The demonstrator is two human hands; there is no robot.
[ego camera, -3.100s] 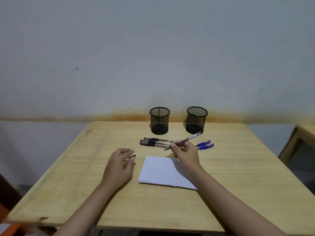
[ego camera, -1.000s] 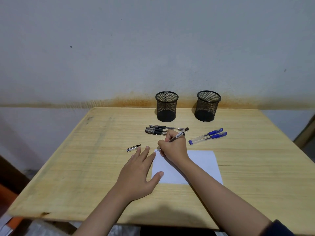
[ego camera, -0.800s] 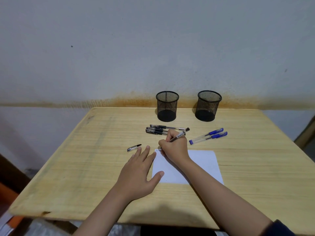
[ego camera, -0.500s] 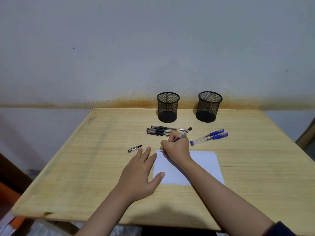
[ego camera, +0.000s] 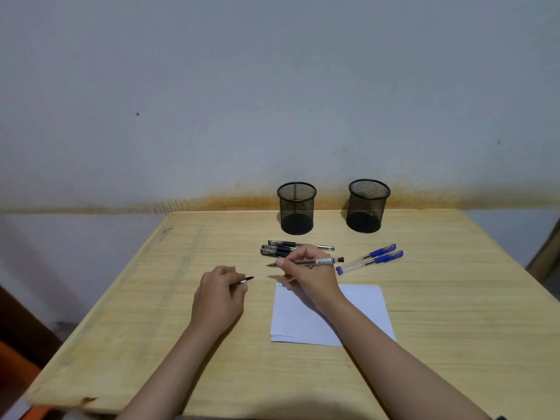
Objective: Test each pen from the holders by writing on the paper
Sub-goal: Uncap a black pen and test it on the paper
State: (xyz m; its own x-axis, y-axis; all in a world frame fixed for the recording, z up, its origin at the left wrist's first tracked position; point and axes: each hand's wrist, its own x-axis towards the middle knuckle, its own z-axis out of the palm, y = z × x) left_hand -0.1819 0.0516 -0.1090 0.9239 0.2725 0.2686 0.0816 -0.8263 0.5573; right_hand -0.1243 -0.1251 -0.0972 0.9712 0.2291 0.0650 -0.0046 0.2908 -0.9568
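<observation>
My right hand (ego camera: 309, 275) grips an uncapped black pen (ego camera: 321, 262), held level just above the far left corner of the white paper (ego camera: 357, 313), tip pointing left. A small mark (ego camera: 280, 286) shows on that corner. My left hand (ego camera: 219, 294) is closed on the pen cap (ego camera: 247, 279), left of the paper. A bunch of black pens (ego camera: 277, 250) lies behind my right hand. Two blue-capped pens (ego camera: 374, 257) lie to the right. Two black mesh holders (ego camera: 296, 207) (ego camera: 367, 205) stand empty at the table's far edge.
The wooden table (ego camera: 454, 344) stands against a grey wall with a rusty stain line. A second wooden piece of furniture (ego camera: 545, 256) shows at the right edge. Something orange and dark (ego camera: 18, 353) sits low at the left.
My right hand has lifted the pen off the paper and turned it level. My left hand has left the paper's edge and picked up the pen cap.
</observation>
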